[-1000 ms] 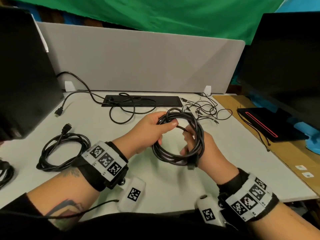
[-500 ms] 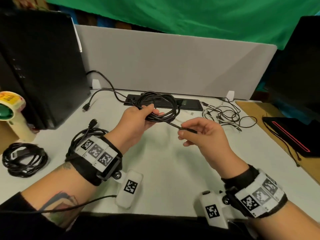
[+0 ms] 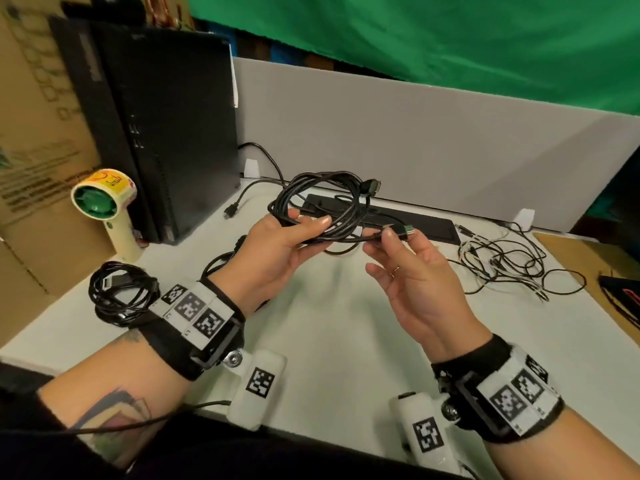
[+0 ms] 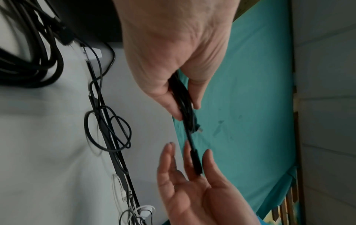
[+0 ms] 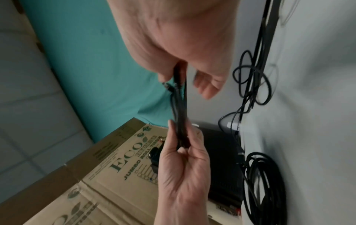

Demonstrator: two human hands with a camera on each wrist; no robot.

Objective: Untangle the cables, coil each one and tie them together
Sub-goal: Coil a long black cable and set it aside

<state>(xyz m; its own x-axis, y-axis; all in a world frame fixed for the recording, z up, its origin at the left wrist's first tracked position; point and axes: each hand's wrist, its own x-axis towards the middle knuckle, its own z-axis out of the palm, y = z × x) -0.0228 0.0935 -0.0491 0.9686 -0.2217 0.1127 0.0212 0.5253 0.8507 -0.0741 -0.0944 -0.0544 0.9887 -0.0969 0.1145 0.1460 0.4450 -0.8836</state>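
Observation:
My left hand (image 3: 304, 227) grips a coiled black cable (image 3: 313, 188) above the white table (image 3: 329, 341), thumb on top of the bundled loops. One plug (image 3: 371, 187) sticks out at the coil's far side. The cable's free end runs right to a second plug (image 3: 404, 231), which my right hand (image 3: 390, 236) pinches between thumb and forefinger, the other fingers spread. The left wrist view shows my left hand (image 4: 184, 106) clamping the strands and that plug (image 4: 196, 161) lying against the right fingers. In the right wrist view both hands hold the same strands (image 5: 180, 106).
A second black coil (image 3: 121, 296) lies on the table at left, another (image 3: 221, 263) is partly hidden by my left wrist. Thin tangled cables (image 3: 502, 265) lie at right. A black bar (image 3: 426, 225), PC tower (image 3: 156, 133), cardboard box (image 3: 34, 168) and grey divider (image 3: 415, 143) stand around.
My right hand came out of the coil and slid along the free end to the plug. The left hand lifted the coil; the head view swung left.

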